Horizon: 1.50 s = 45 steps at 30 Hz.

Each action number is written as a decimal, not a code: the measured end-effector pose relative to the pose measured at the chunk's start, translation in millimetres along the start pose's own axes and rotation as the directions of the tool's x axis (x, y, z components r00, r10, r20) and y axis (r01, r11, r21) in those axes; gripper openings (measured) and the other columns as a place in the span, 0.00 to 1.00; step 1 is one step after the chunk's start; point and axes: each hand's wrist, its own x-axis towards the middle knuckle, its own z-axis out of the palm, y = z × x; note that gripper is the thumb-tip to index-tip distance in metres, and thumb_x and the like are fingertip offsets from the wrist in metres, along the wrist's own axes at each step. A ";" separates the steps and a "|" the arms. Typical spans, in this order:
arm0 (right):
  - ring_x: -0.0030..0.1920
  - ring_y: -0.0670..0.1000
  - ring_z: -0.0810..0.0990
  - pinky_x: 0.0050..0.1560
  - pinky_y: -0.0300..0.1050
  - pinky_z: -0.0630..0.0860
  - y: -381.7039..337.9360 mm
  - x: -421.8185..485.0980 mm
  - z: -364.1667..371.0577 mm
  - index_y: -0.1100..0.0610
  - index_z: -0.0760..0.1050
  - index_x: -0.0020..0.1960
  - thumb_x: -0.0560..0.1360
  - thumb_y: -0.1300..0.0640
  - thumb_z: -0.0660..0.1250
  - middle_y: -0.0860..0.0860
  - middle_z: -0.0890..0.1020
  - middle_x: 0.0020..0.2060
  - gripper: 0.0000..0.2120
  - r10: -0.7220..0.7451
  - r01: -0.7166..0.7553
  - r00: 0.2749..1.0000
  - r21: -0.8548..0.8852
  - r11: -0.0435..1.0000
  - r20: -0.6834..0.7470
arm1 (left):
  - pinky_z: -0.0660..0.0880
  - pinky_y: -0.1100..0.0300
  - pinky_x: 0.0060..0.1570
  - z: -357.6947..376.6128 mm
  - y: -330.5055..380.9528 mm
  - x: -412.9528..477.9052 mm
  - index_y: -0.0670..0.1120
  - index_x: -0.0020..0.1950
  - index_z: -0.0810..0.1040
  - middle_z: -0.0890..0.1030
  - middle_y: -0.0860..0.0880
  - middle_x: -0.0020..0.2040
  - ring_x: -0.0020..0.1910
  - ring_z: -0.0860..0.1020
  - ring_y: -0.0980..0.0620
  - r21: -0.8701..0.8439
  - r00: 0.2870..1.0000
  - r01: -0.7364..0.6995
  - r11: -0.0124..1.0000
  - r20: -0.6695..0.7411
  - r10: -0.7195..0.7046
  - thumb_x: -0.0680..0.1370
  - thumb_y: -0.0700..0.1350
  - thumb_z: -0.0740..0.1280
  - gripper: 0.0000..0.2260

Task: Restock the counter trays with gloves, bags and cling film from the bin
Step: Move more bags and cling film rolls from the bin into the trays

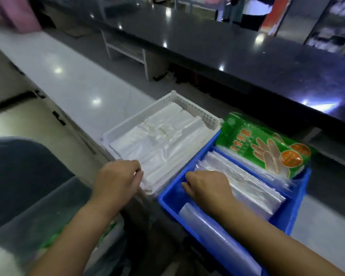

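On the pale tabletop (68, 80) a white tray (193, 109) holds folded white bags (167, 140). Just beside it on the right, a blue tray (165, 199) carries clear bags (253, 188) in its middle compartment and a green glove packet (263, 144) along its far side. The left hand (116, 180) has its grip pinched on the white bags' near edge. The right hand (207, 188) curls over the clear bags' near end; whether that grip is clamped cannot be told
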 end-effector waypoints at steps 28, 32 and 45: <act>0.43 0.60 0.80 0.36 0.48 0.71 -374.8 100.0 211.3 0.54 0.72 0.40 0.75 0.48 0.59 0.56 0.83 0.42 0.11 -0.323 0.342 0.816 0.049 0.938 0.479 | 0.70 0.57 0.36 -6.2 -366.6 -343.0 0.48 0.45 0.80 0.83 0.47 0.43 0.43 0.79 0.45 0.042 0.645 0.710 0.703 0.363 -0.673 0.76 0.47 0.61 0.08; 0.44 0.60 0.81 0.39 0.48 0.73 -380.0 110.3 265.1 0.55 0.74 0.43 0.75 0.49 0.59 0.55 0.83 0.43 0.11 -0.374 0.406 0.711 0.087 0.910 0.595 | 0.73 0.55 0.38 29.5 -366.4 -356.5 0.48 0.44 0.79 0.82 0.48 0.42 0.42 0.78 0.46 0.060 0.581 0.733 0.678 0.463 -0.669 0.75 0.46 0.61 0.07; 0.59 0.57 0.74 0.56 0.48 0.71 -399.7 125.3 426.2 0.55 0.69 0.66 0.74 0.50 0.63 0.56 0.75 0.60 0.21 -0.497 0.611 0.287 0.242 0.753 0.819 | 0.75 0.61 0.28 110.2 -371.6 -368.4 0.49 0.36 0.81 0.82 0.51 0.32 0.30 0.78 0.52 0.112 0.480 0.809 0.577 0.441 -0.758 0.67 0.42 0.75 0.04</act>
